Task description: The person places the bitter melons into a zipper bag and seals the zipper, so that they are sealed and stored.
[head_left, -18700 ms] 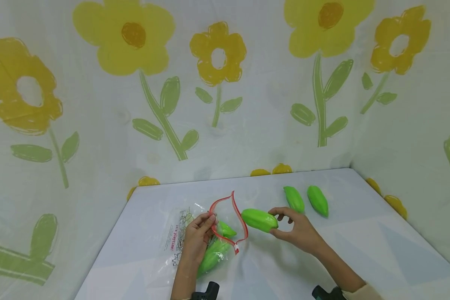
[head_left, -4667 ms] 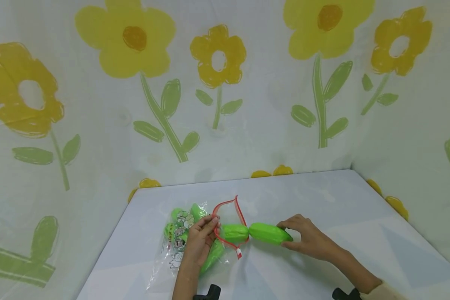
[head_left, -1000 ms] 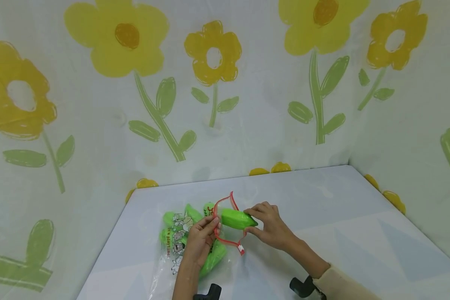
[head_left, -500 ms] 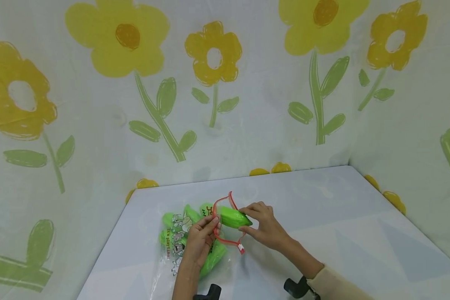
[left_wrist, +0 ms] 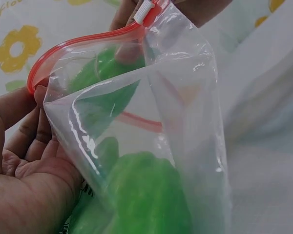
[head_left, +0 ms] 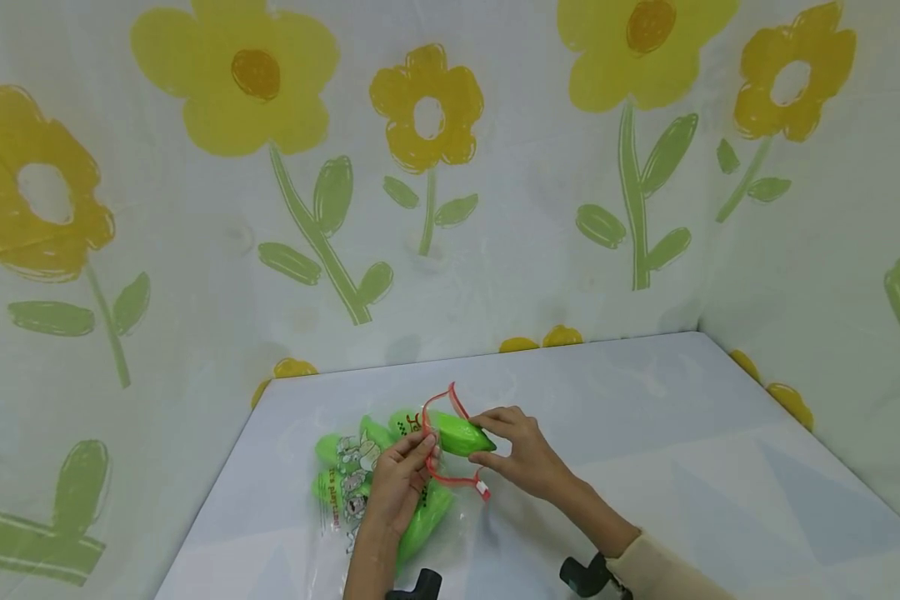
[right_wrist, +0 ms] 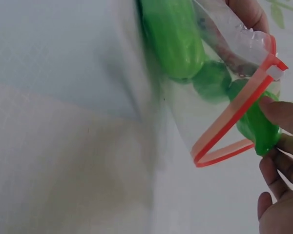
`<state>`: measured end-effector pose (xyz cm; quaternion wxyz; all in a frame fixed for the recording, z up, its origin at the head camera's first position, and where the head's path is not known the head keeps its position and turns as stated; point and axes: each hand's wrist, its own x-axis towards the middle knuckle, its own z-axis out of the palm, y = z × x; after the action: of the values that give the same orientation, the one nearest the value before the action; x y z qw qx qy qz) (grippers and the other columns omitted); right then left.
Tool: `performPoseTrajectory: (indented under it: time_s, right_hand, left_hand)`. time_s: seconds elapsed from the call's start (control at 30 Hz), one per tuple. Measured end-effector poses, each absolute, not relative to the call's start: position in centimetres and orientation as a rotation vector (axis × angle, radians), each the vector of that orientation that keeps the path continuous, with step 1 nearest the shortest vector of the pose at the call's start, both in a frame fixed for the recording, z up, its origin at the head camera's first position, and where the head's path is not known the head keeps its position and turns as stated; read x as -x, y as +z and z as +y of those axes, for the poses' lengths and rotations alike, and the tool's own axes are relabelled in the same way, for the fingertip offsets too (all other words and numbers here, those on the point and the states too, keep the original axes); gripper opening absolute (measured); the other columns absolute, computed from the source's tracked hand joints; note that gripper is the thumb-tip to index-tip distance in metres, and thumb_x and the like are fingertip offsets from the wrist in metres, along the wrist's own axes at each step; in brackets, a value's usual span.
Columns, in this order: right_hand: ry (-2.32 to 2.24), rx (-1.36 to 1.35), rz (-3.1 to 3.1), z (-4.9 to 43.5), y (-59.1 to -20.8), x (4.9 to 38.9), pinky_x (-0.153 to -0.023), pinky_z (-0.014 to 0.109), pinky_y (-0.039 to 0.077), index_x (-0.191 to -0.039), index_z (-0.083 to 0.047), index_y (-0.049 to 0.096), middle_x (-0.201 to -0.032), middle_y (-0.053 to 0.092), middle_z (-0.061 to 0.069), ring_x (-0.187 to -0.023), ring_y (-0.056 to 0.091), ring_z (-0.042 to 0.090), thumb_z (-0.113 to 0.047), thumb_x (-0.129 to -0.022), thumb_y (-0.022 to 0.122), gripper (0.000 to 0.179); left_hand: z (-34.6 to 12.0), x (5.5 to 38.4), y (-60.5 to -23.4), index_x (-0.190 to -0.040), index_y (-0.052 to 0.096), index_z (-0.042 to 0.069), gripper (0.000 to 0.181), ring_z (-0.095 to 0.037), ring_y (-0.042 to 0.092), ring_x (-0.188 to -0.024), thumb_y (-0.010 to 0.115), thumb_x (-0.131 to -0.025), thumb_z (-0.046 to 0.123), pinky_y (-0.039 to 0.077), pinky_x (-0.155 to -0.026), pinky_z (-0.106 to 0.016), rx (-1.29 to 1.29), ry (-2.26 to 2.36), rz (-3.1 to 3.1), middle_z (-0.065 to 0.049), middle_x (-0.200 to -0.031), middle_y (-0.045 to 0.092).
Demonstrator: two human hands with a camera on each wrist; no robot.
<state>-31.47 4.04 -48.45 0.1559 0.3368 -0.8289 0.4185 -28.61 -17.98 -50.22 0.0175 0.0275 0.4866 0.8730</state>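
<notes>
My left hand (head_left: 397, 479) pinches the red zip edge of a clear printed plastic zip bag (head_left: 356, 500), holding its mouth apart. Thumb and fingers of my right hand (head_left: 528, 454) grip the pointed end of a ridged green papaya-shaped fruit (head_left: 459, 435). Its other end is inside the bag mouth. Through the plastic, in the left wrist view, another green fruit (left_wrist: 146, 195) shows lower in the bag. In the right wrist view the held fruit (right_wrist: 256, 122) passes the red zip strip (right_wrist: 234, 109), and a white slider (right_wrist: 275, 72) sits at one corner.
Several green fruits fill the bag, partly hidden by its cartoon print and my left hand. The bag lies on a pale, faintly patterned table (head_left: 645, 433). Behind it rises a white backdrop with yellow flowers (head_left: 495, 275). Black wrist mounts (head_left: 585, 575) show at the bottom.
Two fruits on the table's far right earlier are gone from there, and the bag is fuller. Over the last second my right hand has moved left, pushing the held fruit deeper into the bag.
</notes>
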Motion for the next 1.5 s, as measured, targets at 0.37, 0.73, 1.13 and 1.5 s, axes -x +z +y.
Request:
performPoseTrajectory:
  time_s: [0.37, 0.73, 1.13, 1.5]
  right_hand:
    - [1.409, -0.944, -2.404, 5.4, -48.6, 31.6, -0.091, 0.051, 0.052, -0.127, -0.017, 0.069, -0.123, 0.064, -0.005, -0.115, 0.054, 0.019, -0.025, -0.085, 0.082, 0.045]
    - [1.382, -1.011, -2.398, 4.2, -48.5, 31.8, -0.090, 0.046, 0.053, -0.127, -0.014, 0.069, -0.123, 0.065, -0.002, -0.113, 0.054, 0.020, -0.026, -0.083, 0.083, 0.048]
    - [1.267, -1.034, -2.422, 3.6, -47.8, 31.8, -0.091, 0.042, 0.050, -0.128, -0.013, 0.069, -0.122, 0.066, -0.003, -0.114, 0.055, 0.020, -0.022, -0.082, 0.084, 0.049]
    - [1.227, -1.048, -2.396, 4.3, -48.0, 31.7, -0.092, 0.048, 0.045, -0.126, -0.016, 0.071, -0.119, 0.066, -0.006, -0.111, 0.055, 0.016, -0.024, -0.080, 0.086, 0.049]
  left_hand:
    - [-18.0, 28.3, -50.0, -0.102, 0.069, 0.005, 0.007, -0.011, 0.064, -0.076, 0.066, -0.097, 0.009, 0.053, -0.066, -0.020, -0.154, 2.726, 1.493, -0.004, -0.088, 0.067]
    - [-18.3, 28.4, -49.6, -0.103, 0.068, 0.003, 0.008, -0.011, 0.063, -0.075, 0.065, -0.098, 0.008, 0.053, -0.065, -0.021, -0.179, 2.709, 1.533, -0.005, -0.088, 0.066]
    - [-18.4, 28.5, -49.8, -0.102, 0.068, 0.004, 0.007, -0.010, 0.063, -0.074, 0.062, -0.099, 0.007, 0.053, -0.066, -0.019, -0.200, 2.728, 1.491, -0.004, -0.085, 0.066]
    - [-18.6, 28.5, -49.6, -0.101, 0.070, 0.007, 0.010, -0.008, 0.062, -0.072, 0.059, -0.101, 0.006, 0.052, -0.066, -0.019, -0.295, 2.622, 1.450, -0.003, -0.087, 0.066]
